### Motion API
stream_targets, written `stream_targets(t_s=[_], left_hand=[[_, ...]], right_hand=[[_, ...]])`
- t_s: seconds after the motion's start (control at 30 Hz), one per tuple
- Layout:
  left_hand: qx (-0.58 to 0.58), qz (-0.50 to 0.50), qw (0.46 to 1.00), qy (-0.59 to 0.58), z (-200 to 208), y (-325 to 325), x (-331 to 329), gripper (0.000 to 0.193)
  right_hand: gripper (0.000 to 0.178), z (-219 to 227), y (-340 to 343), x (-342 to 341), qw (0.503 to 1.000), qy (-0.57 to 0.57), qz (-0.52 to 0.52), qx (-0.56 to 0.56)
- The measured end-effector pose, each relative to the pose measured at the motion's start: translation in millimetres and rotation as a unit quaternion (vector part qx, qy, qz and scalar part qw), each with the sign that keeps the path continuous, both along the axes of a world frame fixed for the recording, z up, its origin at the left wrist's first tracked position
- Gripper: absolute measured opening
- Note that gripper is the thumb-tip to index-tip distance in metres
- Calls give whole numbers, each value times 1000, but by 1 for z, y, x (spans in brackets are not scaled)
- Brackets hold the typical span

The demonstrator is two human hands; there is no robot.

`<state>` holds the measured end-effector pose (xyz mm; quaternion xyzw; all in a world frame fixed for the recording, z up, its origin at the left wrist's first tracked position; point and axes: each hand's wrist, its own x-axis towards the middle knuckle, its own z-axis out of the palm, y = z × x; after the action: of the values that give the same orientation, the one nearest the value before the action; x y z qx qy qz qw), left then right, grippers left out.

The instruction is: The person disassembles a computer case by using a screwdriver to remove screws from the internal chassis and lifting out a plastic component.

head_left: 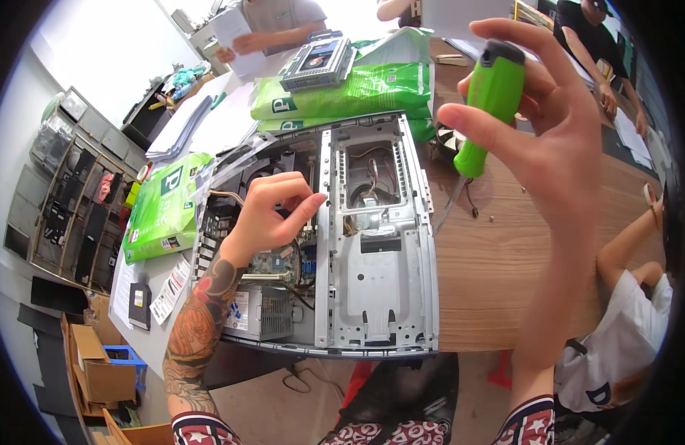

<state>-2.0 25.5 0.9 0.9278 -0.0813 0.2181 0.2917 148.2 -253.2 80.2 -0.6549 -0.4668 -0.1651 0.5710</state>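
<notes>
An open desktop computer case [379, 293] lies on the table in front of me, its silver metal frame, cables and circuit board exposed. My right hand [561, 141] is raised above the table to the right of the case. It grips a screwdriver [492, 96] by its green and black handle, with the shaft slanting down toward the case's right edge. My left hand [272, 211] hovers over the case's left half, beside the long metal rail [325, 245]. Its fingers are curled with thumb and index together; whatever they may hold is too small to make out. A power supply [261, 311] sits in the case's near left corner.
Green packages [164, 211] lie left of the case and behind it; a metal drive unit [319, 63] rests on the rear stack. A fan [448, 141] and small screws [492, 219] are on the wooden tabletop [491, 297]. Other people sit or stand around the table.
</notes>
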Motion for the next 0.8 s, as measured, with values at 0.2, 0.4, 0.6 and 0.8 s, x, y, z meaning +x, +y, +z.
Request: stream_targets(t_s=[0.2,0.4,0.6,0.8], left_hand=[[9,1,1000,-2,-4,3,2,22],[8,2,1000,15,-3,4,1,22],[15,5,999,39,0,2,-1,22],[8,-4,1000,22,-5,4,2,21]], right_hand=[[56,-12,16,1,1000,-20,8,12],[54,-22,30,-2,998,-38,-1,-42],[53,-31,42,-2,997,-58,27,-34],[60,-33,42,0,994,-98,28,-27]])
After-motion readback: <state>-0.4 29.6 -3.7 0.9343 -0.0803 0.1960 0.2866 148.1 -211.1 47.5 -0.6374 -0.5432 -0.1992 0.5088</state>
